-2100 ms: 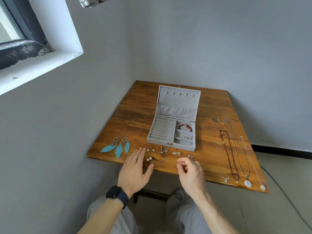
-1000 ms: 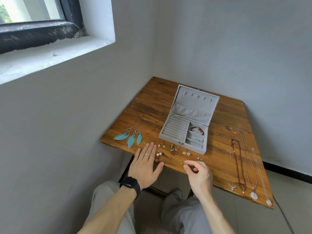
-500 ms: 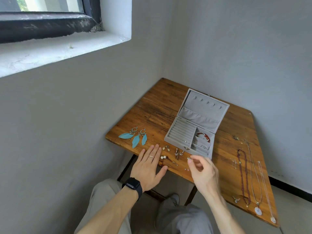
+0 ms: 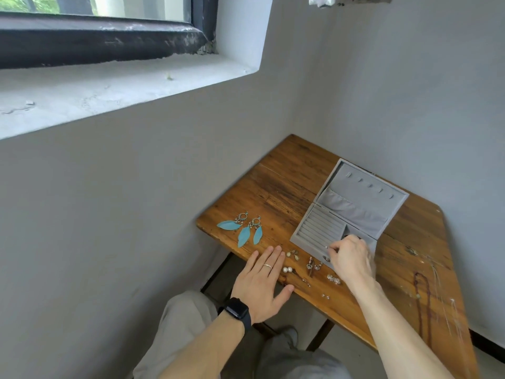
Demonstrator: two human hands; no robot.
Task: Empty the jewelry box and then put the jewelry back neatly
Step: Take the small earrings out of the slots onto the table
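An open grey jewelry box (image 4: 322,228) stands on the wooden table (image 4: 278,187), lid up. My right hand (image 4: 351,258) hovers over the box's front right part, its fingertips pinching a small silver piece; it hides the compartments there. My left hand (image 4: 262,283) lies flat on the table's front edge with fingers straight. Turquoise feather earrings (image 4: 243,228) lie to the left. Pearl studs (image 4: 287,269) and several small earrings (image 4: 313,265) sit between my hands. Necklaces (image 4: 422,299) stretch along the right side, blurred.
Grey walls close off the table's left and back sides, with a window sill high on the left. My knees are under the table's front edge. Bare wood shows behind the feather earrings and left of the box.
My right hand picked a small piece off the table's front edge and carried it up over the box. My left hand stayed flat. The view swung left.
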